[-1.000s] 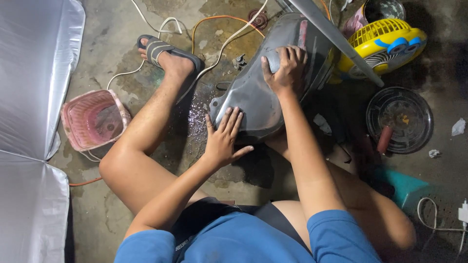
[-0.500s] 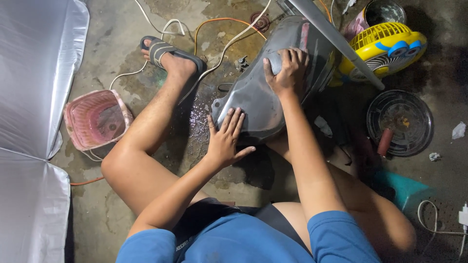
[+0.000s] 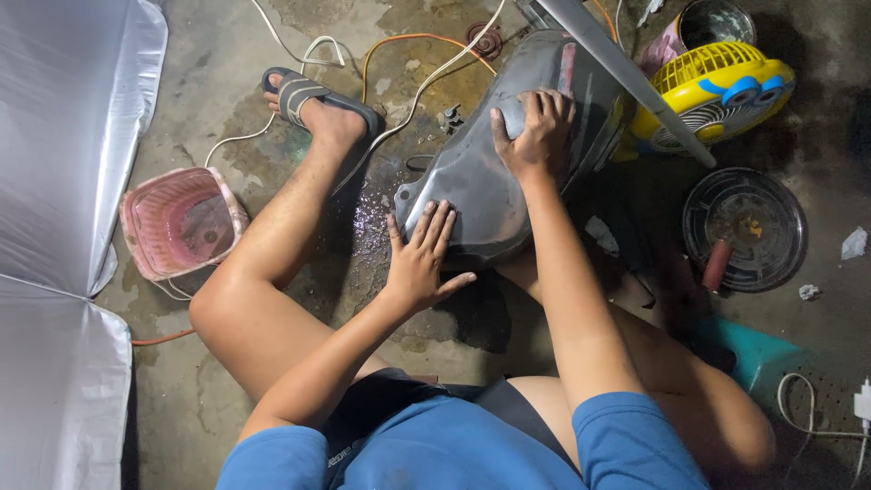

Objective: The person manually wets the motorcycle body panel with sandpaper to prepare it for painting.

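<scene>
The grey metal shell (image 3: 494, 172), a curved body panel like a small fuel tank, lies on the wet concrete floor (image 3: 227, 109) between the person's knees, its long axis running from near-left up to far-right. The left hand (image 3: 422, 259) lies flat on its near, lower end, fingers spread and palm down, gripping nothing. The right hand (image 3: 535, 132) is farther out, on the upper part, its grip curled closed around a small grey pad (image 3: 513, 116) pressed to the metal. A grey bar (image 3: 626, 73) slants across the far end. A pink basket (image 3: 177, 222) sits to the left, well apart; a yellow fan (image 3: 717, 91) and a round dark grille (image 3: 744, 227) crowd the right.
</scene>
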